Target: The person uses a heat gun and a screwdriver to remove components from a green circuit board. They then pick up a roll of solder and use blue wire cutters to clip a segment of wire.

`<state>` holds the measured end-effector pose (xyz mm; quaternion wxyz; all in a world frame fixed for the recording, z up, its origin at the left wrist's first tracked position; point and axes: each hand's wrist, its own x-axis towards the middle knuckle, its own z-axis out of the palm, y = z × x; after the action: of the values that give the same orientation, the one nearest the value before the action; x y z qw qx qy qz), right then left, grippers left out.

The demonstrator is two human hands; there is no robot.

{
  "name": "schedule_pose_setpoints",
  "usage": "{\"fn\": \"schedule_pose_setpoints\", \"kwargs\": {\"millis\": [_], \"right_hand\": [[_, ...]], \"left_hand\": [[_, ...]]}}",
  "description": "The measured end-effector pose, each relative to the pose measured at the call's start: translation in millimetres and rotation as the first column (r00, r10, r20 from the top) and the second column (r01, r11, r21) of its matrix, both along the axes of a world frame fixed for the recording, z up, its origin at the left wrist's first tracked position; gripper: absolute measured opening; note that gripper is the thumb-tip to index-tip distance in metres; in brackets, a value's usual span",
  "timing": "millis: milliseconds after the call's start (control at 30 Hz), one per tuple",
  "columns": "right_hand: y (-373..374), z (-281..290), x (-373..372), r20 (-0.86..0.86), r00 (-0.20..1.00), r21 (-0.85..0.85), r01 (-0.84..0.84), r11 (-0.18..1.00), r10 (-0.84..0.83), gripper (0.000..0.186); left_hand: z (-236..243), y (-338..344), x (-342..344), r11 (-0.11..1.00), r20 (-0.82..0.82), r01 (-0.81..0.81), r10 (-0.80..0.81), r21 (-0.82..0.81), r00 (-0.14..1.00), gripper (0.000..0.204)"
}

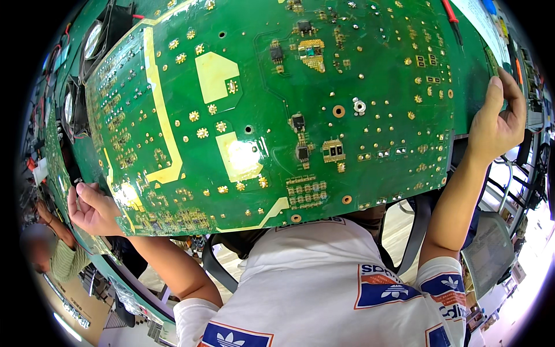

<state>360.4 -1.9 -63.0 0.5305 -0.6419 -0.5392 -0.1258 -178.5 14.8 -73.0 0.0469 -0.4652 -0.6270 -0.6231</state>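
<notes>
A large green circuit board (306,87), with gold pads and small chips, fills the upper middle of the view. My left hand (89,208) is closed beside its lower-left corner, at the edge of another green, board-like piece (58,165); what the fingers grip is unclear. My right hand (497,115) is raised right of the board, thumb against curled fingers, at the end of a narrow green piece (491,58); I cannot make out whether it grips that piece.
Black housings with silvery round parts (92,40) lie at upper left. A red probe (451,14) and paper (474,17) are at upper right. A co-worker in a striped green top (66,260) is at left. A grey mesh chair (488,248) stands at right.
</notes>
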Motion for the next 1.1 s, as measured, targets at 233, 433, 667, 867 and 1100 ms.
{"fn": "schedule_pose_setpoints", "kwargs": {"millis": [233,433,667,867,1100], "right_hand": [[-0.4,0.5,0.7,0.022,1.0,-0.003,-0.005,1.0,0.005,0.019],[-0.9,-0.2,1.6,0.01,1.0,-0.002,-0.007,1.0,0.007,0.018],[-0.5,1.7,0.5,0.038,0.999,0.002,0.017,1.0,-0.017,0.016],[0.4,-1.6,3.4,0.009,1.0,0.01,0.016,1.0,-0.016,0.017],[3.0,0.5,6.5,0.038,0.999,-0.029,0.035,0.999,-0.034,0.017]], "left_hand": [[0.8,0.4,2.7,1.0,0.001,-0.012,0.012,-0.006,1.0,0.033],[-0.4,0.5,-0.1,1.0,0.006,0.0,0.0,0.017,1.0,0.033],[-1.3,0.8,-1.9,1.0,-0.008,0.013,-0.012,0.022,1.0,0.032],[-0.1,1.7,0.0,1.0,-0.006,0.007,-0.007,0.007,1.0,0.03],[2.5,1.8,1.7,0.999,-0.015,0.036,-0.036,0.023,0.999,0.028]]}}
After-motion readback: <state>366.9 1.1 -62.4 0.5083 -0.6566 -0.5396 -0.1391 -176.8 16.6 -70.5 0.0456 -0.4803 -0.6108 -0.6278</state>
